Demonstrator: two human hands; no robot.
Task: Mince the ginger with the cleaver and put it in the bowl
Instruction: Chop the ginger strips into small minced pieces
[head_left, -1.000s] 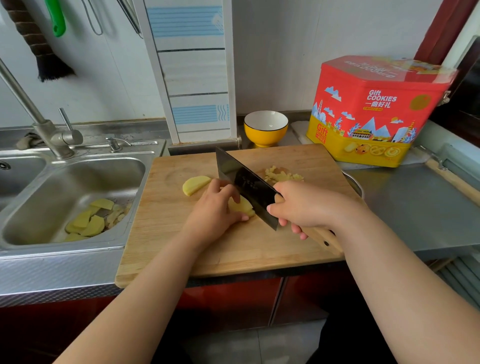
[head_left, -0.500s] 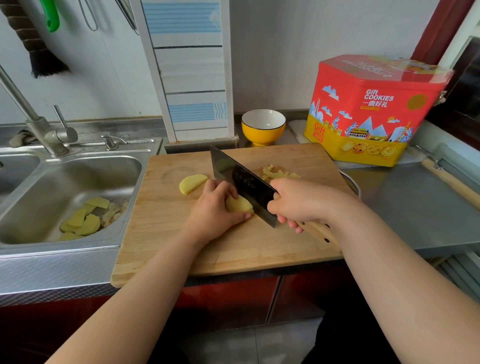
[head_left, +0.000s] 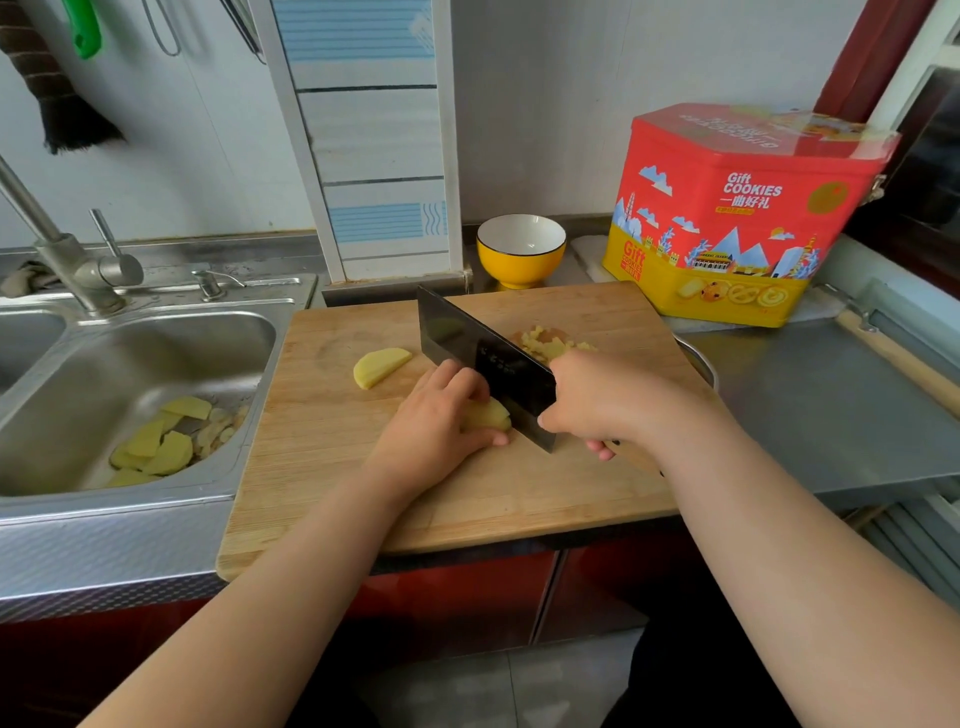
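Observation:
On the wooden cutting board (head_left: 322, 467) my left hand (head_left: 431, 426) holds a pale yellow ginger piece (head_left: 485, 414) with curled fingers. My right hand (head_left: 597, 400) grips the handle of a dark cleaver (head_left: 483, 358), whose blade stands on the board right against the ginger's right side. A heap of chopped ginger (head_left: 545, 343) lies behind the blade, partly hidden by my right hand. A half-round ginger slice (head_left: 379, 366) lies to the left. The yellow bowl (head_left: 521, 249) with a white inside stands behind the board.
A steel sink (head_left: 130, 364) at the left holds ginger peelings (head_left: 161, 441); its tap (head_left: 78, 260) rises behind. A red and yellow cookie tin (head_left: 743, 218) stands at the back right. A metal rim (head_left: 698, 358) shows at the board's right edge, beside the steel counter (head_left: 831, 405).
The cleaver and both hands stay at the same ginger piece; the blade has shifted only slightly against it. The camera view has drifted a little.

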